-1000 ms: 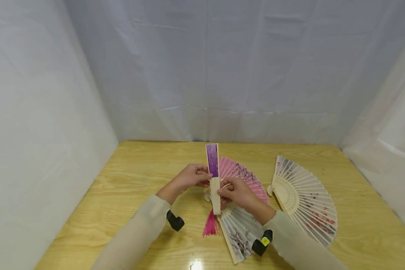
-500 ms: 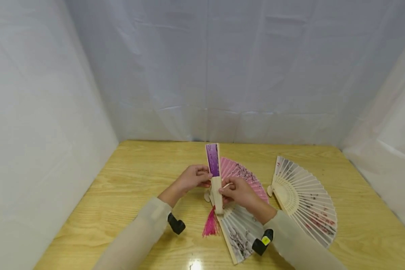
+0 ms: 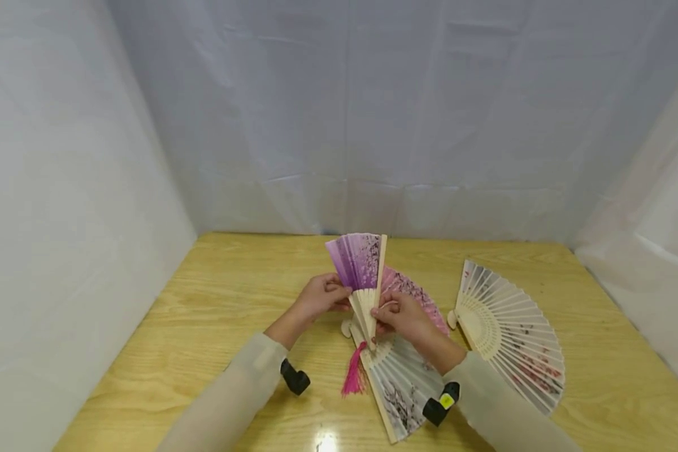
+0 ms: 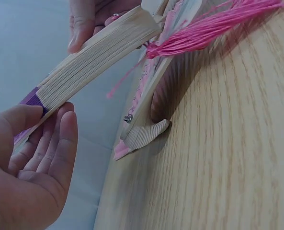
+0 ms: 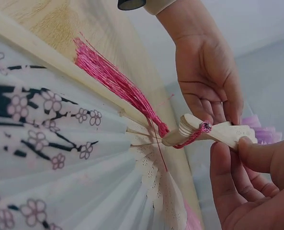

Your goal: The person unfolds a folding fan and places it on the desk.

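A purple folding fan [image 3: 360, 258] with pale wooden ribs is held upright, partly spread, in the head view. My left hand [image 3: 320, 296] pinches its left edge between thumb and fingers, just where cloth meets ribs. On the other side my right hand [image 3: 402, 317] pinches the right guard stick lower down. A pink tassel [image 3: 355, 371] hangs from the fan's pivot end. Behind and below it an open pink fan [image 3: 424, 301] and an open white fan with dark branches [image 3: 401, 389] lie overlapping. In the left wrist view the stacked ribs [image 4: 94, 57] show edge-on.
Another open white fan with red blossoms [image 3: 528, 342] lies on the wooden table [image 3: 226, 301] at the right. Pale sheeting [image 3: 339, 125] walls in the table's back and sides. Each sleeve carries a small black wrist camera [image 3: 295, 378].
The purple fan has gone from folded to partly spread. Its right guard stick has swung to the right with my right hand, while the left hand has hardly moved.
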A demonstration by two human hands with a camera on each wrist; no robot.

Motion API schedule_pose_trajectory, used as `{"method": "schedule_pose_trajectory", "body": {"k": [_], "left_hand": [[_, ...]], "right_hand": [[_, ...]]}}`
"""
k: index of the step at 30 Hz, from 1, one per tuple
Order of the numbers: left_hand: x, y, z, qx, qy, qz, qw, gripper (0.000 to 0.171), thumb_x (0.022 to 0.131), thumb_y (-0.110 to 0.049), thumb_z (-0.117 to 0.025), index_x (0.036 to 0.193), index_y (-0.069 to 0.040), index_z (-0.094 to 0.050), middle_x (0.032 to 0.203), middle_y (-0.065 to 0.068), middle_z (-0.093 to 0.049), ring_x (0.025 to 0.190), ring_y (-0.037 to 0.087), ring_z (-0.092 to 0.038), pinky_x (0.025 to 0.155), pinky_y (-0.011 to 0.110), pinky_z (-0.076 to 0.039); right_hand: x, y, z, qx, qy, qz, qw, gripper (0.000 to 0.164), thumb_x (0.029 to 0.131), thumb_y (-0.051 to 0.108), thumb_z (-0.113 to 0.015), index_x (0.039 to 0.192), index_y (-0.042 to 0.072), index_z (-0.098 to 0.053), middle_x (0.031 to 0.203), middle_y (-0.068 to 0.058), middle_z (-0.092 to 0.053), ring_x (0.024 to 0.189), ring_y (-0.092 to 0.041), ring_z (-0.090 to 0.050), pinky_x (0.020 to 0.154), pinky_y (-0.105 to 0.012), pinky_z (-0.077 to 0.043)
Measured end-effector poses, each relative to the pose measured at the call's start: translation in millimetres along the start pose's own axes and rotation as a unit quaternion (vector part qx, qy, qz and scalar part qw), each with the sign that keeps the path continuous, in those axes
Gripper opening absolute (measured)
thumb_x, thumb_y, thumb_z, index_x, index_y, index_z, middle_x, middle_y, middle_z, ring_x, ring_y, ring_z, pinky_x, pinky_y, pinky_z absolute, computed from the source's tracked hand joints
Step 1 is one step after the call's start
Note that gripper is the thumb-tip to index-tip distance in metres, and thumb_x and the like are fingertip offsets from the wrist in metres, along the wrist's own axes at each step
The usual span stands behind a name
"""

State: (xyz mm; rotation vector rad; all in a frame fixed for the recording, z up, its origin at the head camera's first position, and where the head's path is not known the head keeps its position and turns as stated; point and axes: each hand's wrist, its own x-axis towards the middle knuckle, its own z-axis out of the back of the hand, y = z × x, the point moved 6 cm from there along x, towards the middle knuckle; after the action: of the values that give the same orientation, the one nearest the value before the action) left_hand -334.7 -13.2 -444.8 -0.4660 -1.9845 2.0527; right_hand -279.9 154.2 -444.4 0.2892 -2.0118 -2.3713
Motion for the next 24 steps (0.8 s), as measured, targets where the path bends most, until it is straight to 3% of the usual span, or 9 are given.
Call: {"method": "schedule_pose_trajectory", "body": {"k": [5, 12, 19, 24], "left_hand": [[-1.1, 2.4, 2.1, -0.017, -0.015, 0.001, 0.9997, 0.018, 0.097, 0.000, -0.056, 0.112, 0.009, -0.054, 0.082, 0.005, -0.068, 0.070, 0.014, -0.066, 0.074, 0.036, -0.059], [-1.9, 6.0, -1.4, -0.042, 0.002, 0.004, 0.9991, 0.019, 0.097, 0.000, -0.055, 0.113, 0.007, -0.046, 0.078, 0.001, -0.066, 0.067, 0.013, -0.066, 0.072, 0.033, -0.059], [-5.3, 3.2, -9.7, -0.043, 0.011, -0.009, 0.9990, 0.049, 0.095, 0.003, -0.057, 0.138, 0.002, -0.033, 0.080, 0.008, -0.067, 0.066, 0.014, -0.066, 0.066, 0.032, -0.059], [-5.4, 4.0, -18.0, -0.047, 0.028, -0.019, 0.9983, 0.053, 0.095, 0.005, -0.056, 0.143, 0.002, -0.032, 0.082, 0.007, -0.067, 0.066, 0.014, -0.066, 0.066, 0.029, -0.059]], "right_hand": [[2, 0, 4, 0.020, -0.045, 0.012, 0.999, 0.011, 0.094, -0.001, -0.061, 0.096, -0.002, -0.050, 0.066, -0.002, -0.063, 0.058, -0.011, -0.059, 0.061, -0.026, -0.055], [2, 0, 6, 0.076, -0.076, 0.026, 0.994, 0.010, 0.095, -0.003, -0.058, 0.096, -0.004, -0.048, 0.068, -0.001, -0.062, 0.058, -0.011, -0.059, 0.059, -0.023, -0.054], [3, -1, 9, 0.118, -0.121, 0.036, 0.985, 0.009, 0.095, -0.003, -0.057, 0.100, -0.006, -0.050, 0.069, -0.001, -0.062, 0.060, -0.010, -0.059, 0.059, -0.022, -0.055], [6, 0, 9, 0.138, -0.142, 0.041, 0.979, 0.020, 0.094, -0.003, -0.059, 0.110, -0.005, -0.047, 0.070, 0.000, -0.063, 0.059, -0.010, -0.060, 0.059, -0.022, -0.055]]}}
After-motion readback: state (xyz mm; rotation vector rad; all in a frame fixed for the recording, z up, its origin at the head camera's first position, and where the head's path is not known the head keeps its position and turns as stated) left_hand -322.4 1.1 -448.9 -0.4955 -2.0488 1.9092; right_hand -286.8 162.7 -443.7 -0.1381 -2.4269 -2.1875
